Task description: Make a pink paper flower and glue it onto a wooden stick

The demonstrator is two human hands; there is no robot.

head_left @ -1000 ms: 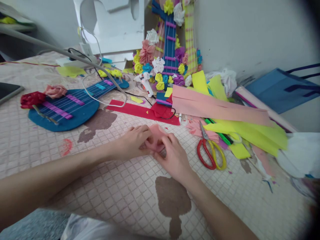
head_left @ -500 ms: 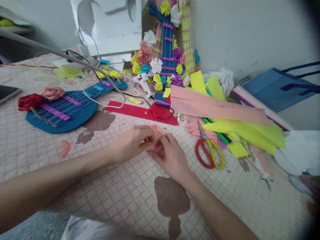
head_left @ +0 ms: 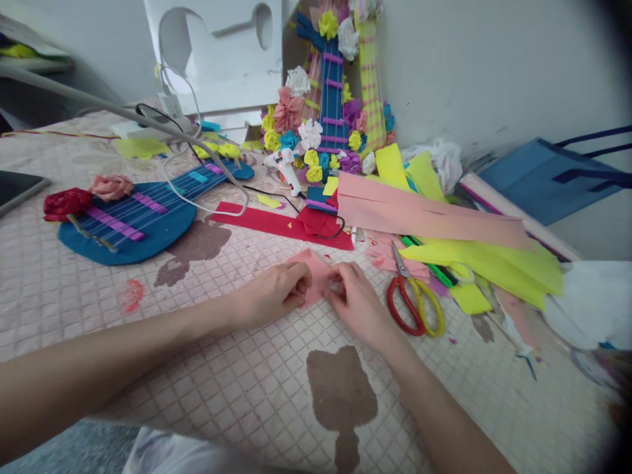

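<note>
A small piece of pink crepe paper [head_left: 316, 275] is spread between my two hands just above the quilted tablecloth [head_left: 257, 382]. The curled fingers of my left hand [head_left: 274, 289] pinch its left side. At its right edge, my right hand [head_left: 358, 299] pinches it between thumb and fingertips. Scissors [head_left: 415, 303] with one red and one yellow handle lie to the right of my right hand. Beyond the pink piece runs a red paper strip [head_left: 276, 224]. To the left rests a blue guitar-shaped craft [head_left: 143, 224] with a red and a pink paper flower on it.
A white glue gun [head_left: 286, 171] with a black cord stands behind the red strip. Pink and yellow paper sheets [head_left: 434, 210] pile up at the right. Flower-covered guitar crafts [head_left: 333, 99] lean at the back. A white cable [head_left: 197, 210] loops over the blue guitar; a blue bag [head_left: 553, 174] is far right.
My hands have moved slightly apart, and the pink paper, bunched between the fingers before, now shows flatter and wider. The view has shifted a little.
</note>
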